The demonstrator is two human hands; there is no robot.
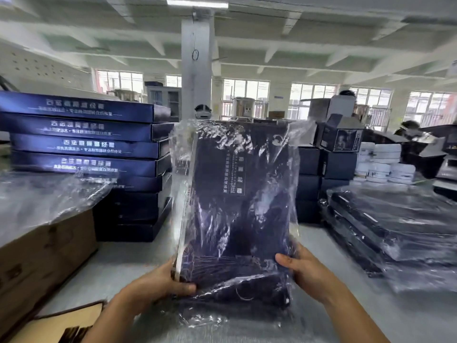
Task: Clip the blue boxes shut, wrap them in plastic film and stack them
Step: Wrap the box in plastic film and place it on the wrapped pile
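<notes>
1. Head view: a blue box [235,206] stands upright at centre frame, raised over the grey table [123,263], with its printed face towards the camera.
2. Plastic film [183,149] covers the box loosely. It is wrinkled, flares past the top corners and bunches below the bottom edge.
3. Left hand [160,280] grips the lower left corner, thumb across the front over the film.
4. Right hand [304,271] grips the lower right edge, thumb on the front face and fingers hidden behind.
5. A stack of blue boxes [84,144] lies flat behind on the left, unwrapped, with white lettering on the sides.
6. Wrapped boxes [390,226] lie piled flat on the table at right.
7. Near left, a cardboard carton [44,256] has a loose film sheet [49,194] on top.
8. White jars [385,162] are stacked at far right, beside small dark boxes [338,164].
</notes>
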